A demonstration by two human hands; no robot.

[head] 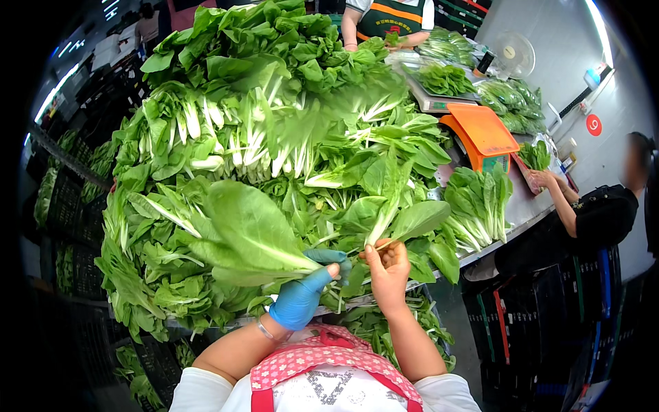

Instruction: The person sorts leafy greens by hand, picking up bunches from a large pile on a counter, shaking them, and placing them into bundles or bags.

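My left hand (304, 296), in a blue glove with the thumb tip bare, grips a bunch of broad leafy greens (252, 226) by the stem end. The leaves fan out to the left. Bare of any glove, my right hand (388, 270) pinches the base of a smaller leafy green (383, 211) between thumb and fingers; one leaf of it bends to the right. Both hands are above the near edge of a large heap of greens (175, 278). Further back in the heap lie rows of plants with white stems (252, 139).
An orange scale (481, 136) and a second scale (437, 100) bearing greens stand to the right. A bundle of greens (479, 206) lies by the table edge. One co-worker (394, 20) is at the far side, another (597, 206) at right. Black crates (535, 314) are stacked below.
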